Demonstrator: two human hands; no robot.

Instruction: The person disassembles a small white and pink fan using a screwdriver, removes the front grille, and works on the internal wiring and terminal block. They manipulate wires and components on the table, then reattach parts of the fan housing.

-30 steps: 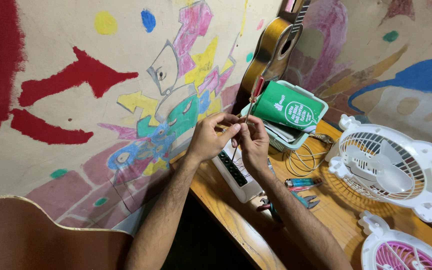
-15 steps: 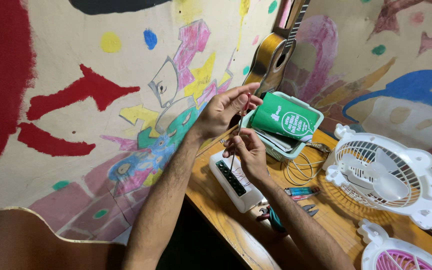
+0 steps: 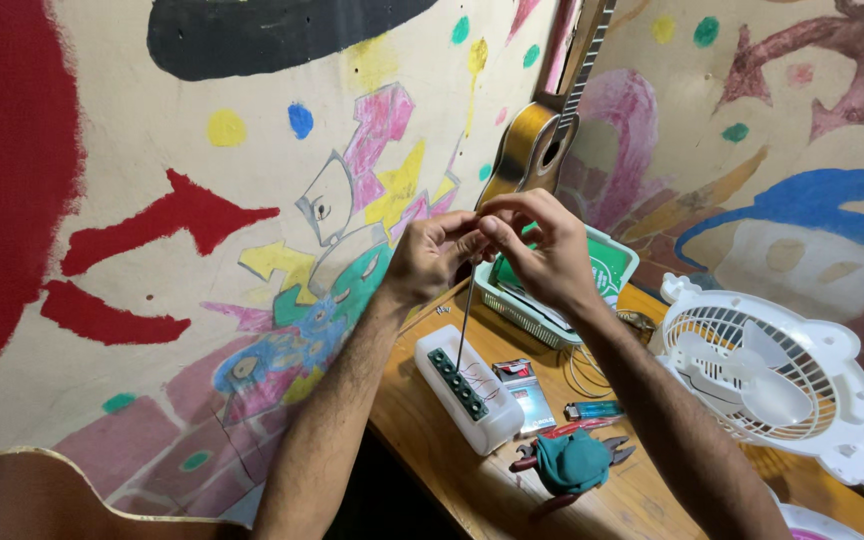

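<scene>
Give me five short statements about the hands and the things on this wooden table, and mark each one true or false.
1. Both hands, the left hand and the right hand, pinch the top of a thin dark wire. True.
2. The wire hangs down toward the long white plastic box with a dark terminal strip. True.
3. The white plastic table fan stands on the person's left. False: it lies to the right.
4. A brown acoustic guitar leans in the wall corner. True.
5. The teal-handled pliers are in the right hand. False: they lie on the wooden table.
</scene>
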